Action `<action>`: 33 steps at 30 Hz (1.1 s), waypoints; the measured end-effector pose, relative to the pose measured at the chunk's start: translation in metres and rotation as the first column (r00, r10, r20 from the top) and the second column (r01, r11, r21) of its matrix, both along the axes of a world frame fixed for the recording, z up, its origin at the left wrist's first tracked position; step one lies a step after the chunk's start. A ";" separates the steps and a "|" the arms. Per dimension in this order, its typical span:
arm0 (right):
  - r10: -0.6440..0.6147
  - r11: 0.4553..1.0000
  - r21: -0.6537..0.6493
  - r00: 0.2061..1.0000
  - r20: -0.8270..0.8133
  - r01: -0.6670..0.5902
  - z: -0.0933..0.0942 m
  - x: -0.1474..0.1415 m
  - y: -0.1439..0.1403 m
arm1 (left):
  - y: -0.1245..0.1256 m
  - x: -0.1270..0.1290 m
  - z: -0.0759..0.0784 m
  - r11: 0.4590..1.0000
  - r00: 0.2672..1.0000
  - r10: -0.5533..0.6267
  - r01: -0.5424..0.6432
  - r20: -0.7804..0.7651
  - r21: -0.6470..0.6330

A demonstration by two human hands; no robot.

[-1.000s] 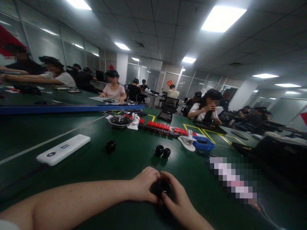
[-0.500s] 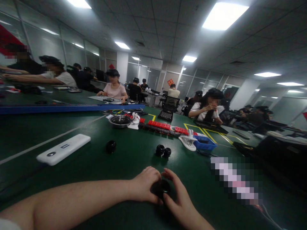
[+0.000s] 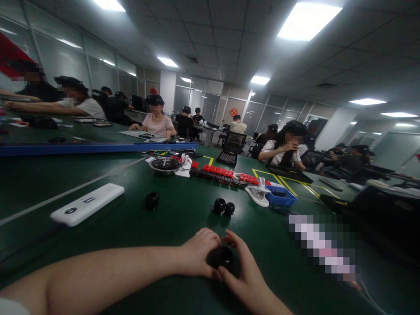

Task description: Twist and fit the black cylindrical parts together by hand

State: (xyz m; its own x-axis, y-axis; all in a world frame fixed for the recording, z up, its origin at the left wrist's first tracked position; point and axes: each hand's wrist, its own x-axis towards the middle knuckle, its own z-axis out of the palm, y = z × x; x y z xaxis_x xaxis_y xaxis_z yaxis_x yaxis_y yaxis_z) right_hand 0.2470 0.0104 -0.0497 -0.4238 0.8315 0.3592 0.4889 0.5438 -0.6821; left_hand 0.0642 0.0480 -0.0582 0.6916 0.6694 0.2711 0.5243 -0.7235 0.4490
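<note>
My left hand (image 3: 198, 253) is closed around a black, round, hollow plastic fitting (image 3: 226, 254), gripping it from the left just above the green table. Part of the fitting is hidden behind those fingers. On its right side my right hand (image 3: 244, 267) curves with fingers and thumb apart. The right thumb lies at the fitting's lower edge; whether it presses there I cannot tell. Beyond the hands, two similar black fittings (image 3: 224, 206) stand side by side on the table. Another black fitting (image 3: 152, 201) stands farther left.
A white power strip (image 3: 88, 204) lies at left. Behind the fittings are a metal bowl (image 3: 160, 171), red blocks in a row (image 3: 219, 170), a white clamp (image 3: 258, 194) and a blue bin (image 3: 282, 197). A black bag (image 3: 377, 218) is at right. Several people sit beyond.
My right thumb has shifted slightly left along the fitting's lower edge. The fitting's round opening shows a little more. My left hand has stayed in place.
</note>
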 end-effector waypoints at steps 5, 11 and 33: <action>-0.061 0.997 -0.039 0.998 0.021 0.062 0.000 -0.002 0.002 | 0.000 0.000 -0.001 1.000 1.000 -0.009 0.009 0.008 0.025; -0.005 1.000 0.031 1.000 -0.002 0.005 -0.003 0.002 0.001 | 0.001 0.000 -0.003 1.000 1.000 0.002 -0.002 0.006 0.019; -0.020 0.998 -0.052 0.999 0.029 0.022 0.001 -0.001 0.001 | 0.003 0.000 -0.007 0.999 1.000 -0.003 0.003 -0.018 0.033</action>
State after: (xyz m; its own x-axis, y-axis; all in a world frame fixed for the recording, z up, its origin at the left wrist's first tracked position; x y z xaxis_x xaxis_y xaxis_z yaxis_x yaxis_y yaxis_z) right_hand 0.2456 0.0119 -0.0483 -0.4157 0.8576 0.3028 0.5194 0.4972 -0.6950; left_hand 0.0643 0.0508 -0.0651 0.6986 0.6581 0.2807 0.5299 -0.7395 0.4150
